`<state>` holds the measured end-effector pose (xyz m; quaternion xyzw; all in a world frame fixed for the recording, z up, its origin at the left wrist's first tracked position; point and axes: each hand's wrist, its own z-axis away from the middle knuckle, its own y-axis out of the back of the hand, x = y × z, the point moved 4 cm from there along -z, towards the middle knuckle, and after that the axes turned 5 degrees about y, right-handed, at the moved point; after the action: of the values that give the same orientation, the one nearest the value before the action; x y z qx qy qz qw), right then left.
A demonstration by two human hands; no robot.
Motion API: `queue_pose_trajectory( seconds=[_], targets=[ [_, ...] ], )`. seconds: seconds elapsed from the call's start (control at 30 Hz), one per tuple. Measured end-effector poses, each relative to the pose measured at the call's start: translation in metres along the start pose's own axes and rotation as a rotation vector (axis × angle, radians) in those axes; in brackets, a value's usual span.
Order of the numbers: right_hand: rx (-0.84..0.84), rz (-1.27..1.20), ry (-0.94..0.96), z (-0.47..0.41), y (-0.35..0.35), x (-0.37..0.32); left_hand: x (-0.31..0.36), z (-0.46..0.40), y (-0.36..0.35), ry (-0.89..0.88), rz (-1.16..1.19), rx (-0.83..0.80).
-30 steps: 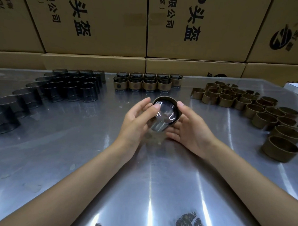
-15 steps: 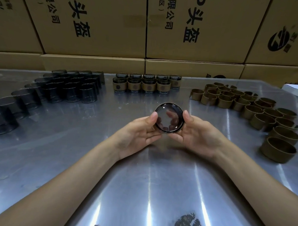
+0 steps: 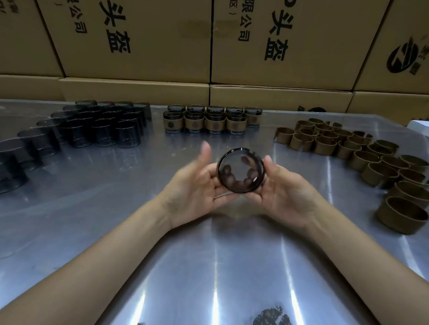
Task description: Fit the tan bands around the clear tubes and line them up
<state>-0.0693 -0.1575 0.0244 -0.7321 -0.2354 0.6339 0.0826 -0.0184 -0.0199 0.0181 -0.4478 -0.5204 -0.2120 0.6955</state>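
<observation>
- Bare tubes (image 3: 100, 129) stood in rows at the far left of the bench (image 3: 84, 230), dark-tinted and close together, the rows running toward the left edge.
- The left hand (image 3: 195, 186) was palm up above the middle of the bench, its thumb raised clear and blurred; its fingers curled under the held tube (image 3: 241, 170), their tips showing through the glass.
- That tube sat between the two hands, lifted off the bench, its open mouth turned toward the camera. Whether a band was on it could not be told from this angle.
- Behind it, at the far middle of the bench, banded tubes (image 3: 211, 121) stood upright in two short rows, touching side by side, each with a tan band round its middle.
- The right hand (image 3: 288, 191) gripped the tube from the right, thumb on the rim, fingers curled beneath.
- Loose bands (image 3: 355, 152) lay in a crowded cluster at the far right, standing on edge, curving toward the near right edge.
- Boxes (image 3: 140, 38) with black printed characters were stacked along the back of the bench.
</observation>
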Motion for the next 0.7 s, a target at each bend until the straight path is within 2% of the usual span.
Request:
queue_pose_trajectory(
  seconds=[0.07,0.17,0.23,0.37,0.47,0.53,0.7],
  targets=[
    [0.062,0.153,0.058,-0.004,-0.003,0.002,0.001,-0.002,0.001,-0.017,-0.024,0.135],
    [0.118,0.346,0.161,-0.007,-0.011,0.008,0.0,-0.004,0.005,-0.131,-0.008,0.366],
    [0.128,0.414,0.208,-0.007,-0.016,0.011,0.002,0.0,0.005,-0.208,-0.041,0.461],
    [0.271,0.46,0.268,-0.005,-0.019,0.007,0.007,0.004,-0.003,-0.33,-0.317,0.638],
    [0.511,0.47,0.311,0.0,-0.017,0.004,0.003,0.003,-0.022,-0.431,-0.406,0.619],
    [0.605,0.484,0.36,0.003,-0.018,0.001,0.002,0.003,-0.028,-0.467,-0.404,0.603],
    [0.593,0.497,0.435,0.005,-0.027,-0.003,0.003,0.008,-0.032,-0.557,-0.431,0.599]
  ],
)
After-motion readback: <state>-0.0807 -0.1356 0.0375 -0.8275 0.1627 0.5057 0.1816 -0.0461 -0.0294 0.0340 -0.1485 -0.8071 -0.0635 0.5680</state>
